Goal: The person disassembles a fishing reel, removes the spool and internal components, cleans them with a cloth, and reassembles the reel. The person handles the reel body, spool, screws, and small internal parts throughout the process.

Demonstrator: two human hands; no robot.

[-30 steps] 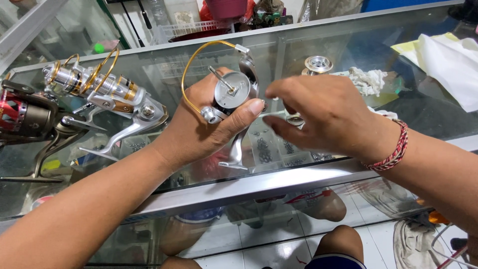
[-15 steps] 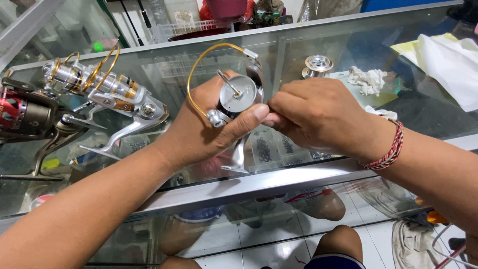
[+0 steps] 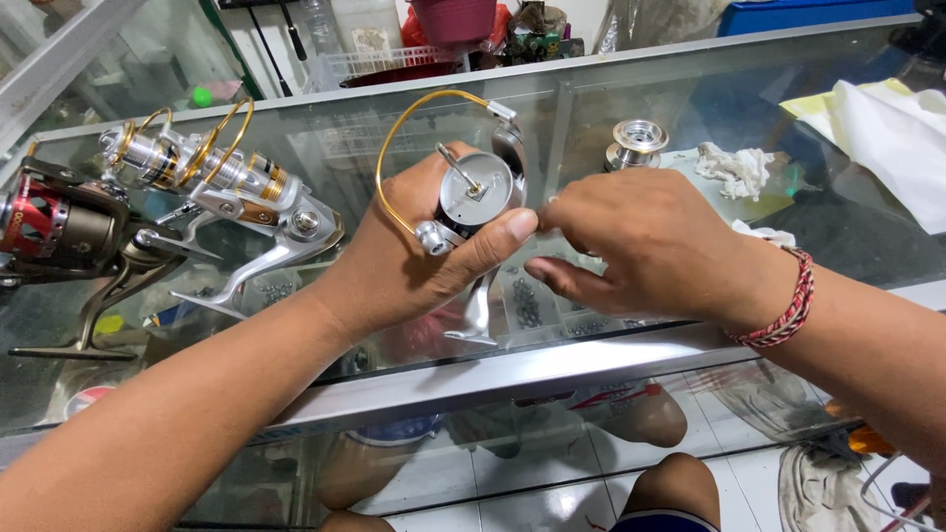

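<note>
My left hand (image 3: 404, 251) grips a silver spinning reel body (image 3: 475, 202) with no spool on it, its bare shaft pointing up and its gold bail wire (image 3: 394, 138) arching over the top. The thumb lies across the front of the rotor. My right hand (image 3: 645, 246) is just to the right of the reel, fingers curled and pinched near the thumb tip; whether something small sits between them is hidden. A red braided band is on that wrist. A loose silver spool (image 3: 636, 143) stands on the glass behind my right hand.
Two other reels lie on the glass counter (image 3: 611, 89) at the left: a silver and gold one (image 3: 222, 187) and a dark red one (image 3: 54, 227). A crumpled white rag (image 3: 734, 167) and white cloth over yellow paper (image 3: 877, 118) lie at the right. Small parts show under the glass.
My left hand has lifted and turned the reel slightly. My right hand has slid a little right, away from the rotor, its fingers staying curled.
</note>
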